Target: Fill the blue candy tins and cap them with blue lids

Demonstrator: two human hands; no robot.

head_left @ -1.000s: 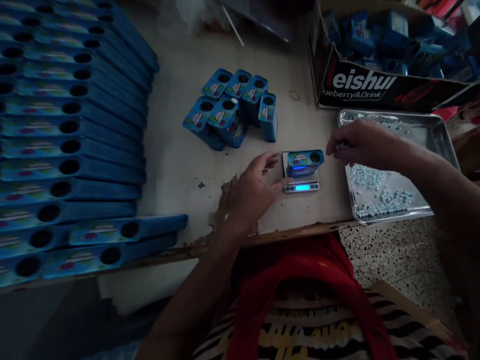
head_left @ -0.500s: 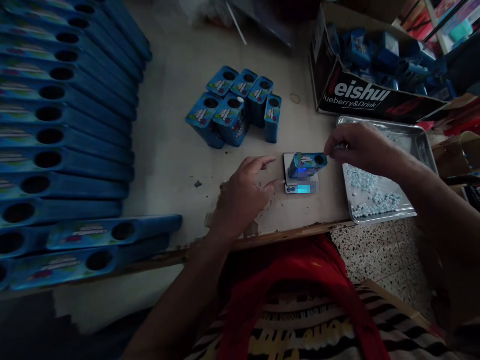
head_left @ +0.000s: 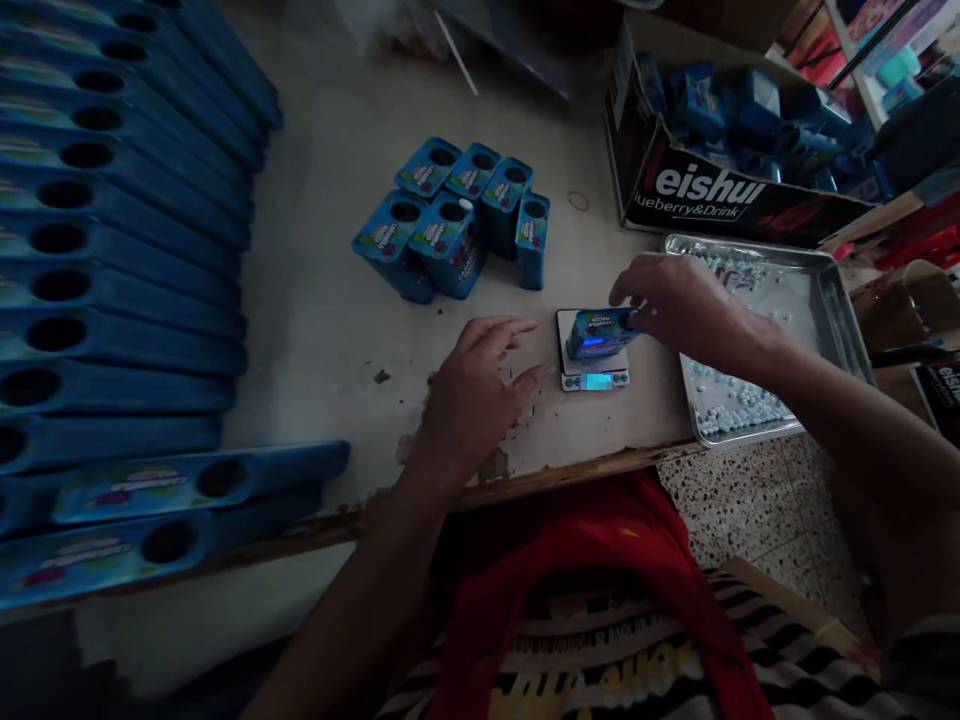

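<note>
My right hand (head_left: 667, 302) is at the hole in the top of a small blue candy container (head_left: 596, 335), its fingers bent together. Small pale candies showed in those fingers a moment ago; what they hold now is mostly hidden. The container stands on a small digital scale (head_left: 570, 372) with a lit display. To the left of the scale my left hand (head_left: 480, 390) hovers open, thumb and fingers apart, touching nothing. A metal tray (head_left: 832, 300) of pale blue candies (head_left: 742, 412) lies under and beyond my right forearm.
Several blue containers (head_left: 442, 235) stand grouped behind the scale, one with a white piece at its hole. Rows of more containers (head_left: 150, 335) fill the left side. A cardboard box (head_left: 697, 200) holding blue containers sits at the back right. A rubber band (head_left: 577, 201) lies nearby.
My right hand has moved left, from beside the container to its hole. My left hand stays open by the scale. The whole view has shifted slightly.
</note>
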